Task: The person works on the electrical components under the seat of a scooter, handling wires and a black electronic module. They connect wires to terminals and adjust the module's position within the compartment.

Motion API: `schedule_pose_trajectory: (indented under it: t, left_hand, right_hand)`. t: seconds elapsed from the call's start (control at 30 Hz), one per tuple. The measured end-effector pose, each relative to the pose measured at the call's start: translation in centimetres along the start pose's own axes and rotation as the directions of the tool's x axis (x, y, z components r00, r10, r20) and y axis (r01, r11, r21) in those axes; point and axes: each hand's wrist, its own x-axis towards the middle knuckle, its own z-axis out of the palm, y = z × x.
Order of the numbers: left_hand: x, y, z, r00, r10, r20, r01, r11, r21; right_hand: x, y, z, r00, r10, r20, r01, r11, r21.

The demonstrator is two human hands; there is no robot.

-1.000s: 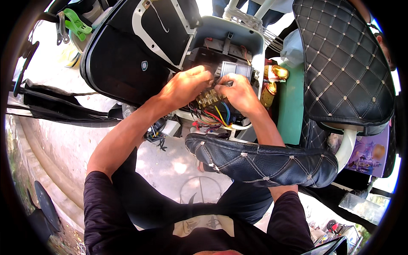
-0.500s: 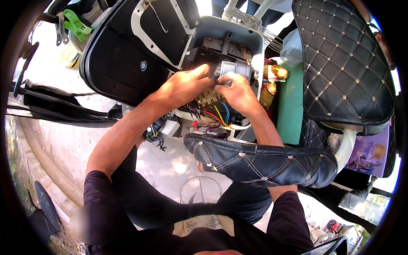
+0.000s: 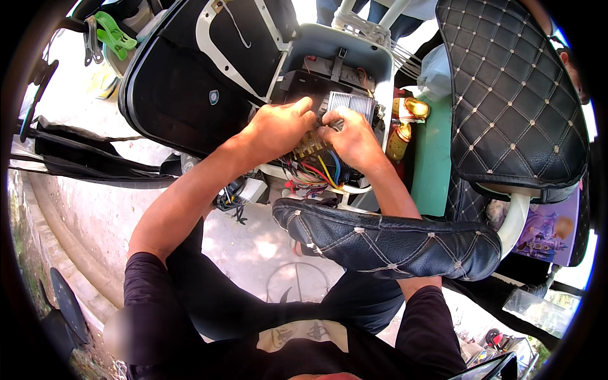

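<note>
Both hands work close together inside a grey-white compartment [image 3: 384, 60] under a raised black seat [image 3: 183, 88]. My left hand [image 3: 280, 131] is closed with its fingers curled over the row of brass terminals [image 3: 308, 145]; what they grip is hidden. Thumb and forefinger of my right hand [image 3: 352, 138] pinch together just beside it, on something too small to name. Behind the fingers sits a finned metal box [image 3: 351, 101]. A yellow wire [image 3: 327, 170], a blue wire [image 3: 336, 166] and several thinner coloured wires run down from the terminals over the compartment's near edge.
A black quilted padded bar [image 3: 389, 244] crosses over my right forearm. To the right stand a quilted backrest [image 3: 516, 95], a green panel [image 3: 433, 158] and yellow shoes [image 3: 402, 136]. A white connector box [image 3: 252, 190] hangs below the compartment. Green clips [image 3: 114, 37] hang at upper left.
My right hand's thumb and forefinger have shifted slightly left, beside the left fingers. The left hand has stayed nearly in place.
</note>
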Motion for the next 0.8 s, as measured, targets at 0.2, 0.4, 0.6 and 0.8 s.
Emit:
schedule_pose_trajectory:
  t: [0.2,0.4,0.6,0.8]
  left_hand:
    - [1.0,0.6,-0.7,0.947,-0.251,0.201,0.288,0.940,-0.184]
    - [0.3,-1.9,1.8,0.954,-0.188,0.235,0.267,0.889,-0.373]
    - [2.8,-1.0,-1.0,0.693,-0.357,0.626,0.718,0.417,-0.558]
    - [1.9,-3.2,-1.2,0.768,-0.163,0.620,0.573,0.608,-0.550]
  right_hand:
    - [0.1,0.5,-0.1,0.999,-0.039,-0.013,0.039,0.999,-0.027]
    - [0.2,0.4,0.1,0.999,-0.048,-0.006,0.047,0.998,-0.038]
    - [0.3,0.6,-0.1,0.999,-0.036,0.005,0.036,0.999,-0.020]
    - [0.3,0.4,-0.3,1.000,-0.007,0.030,0.006,1.000,0.023]
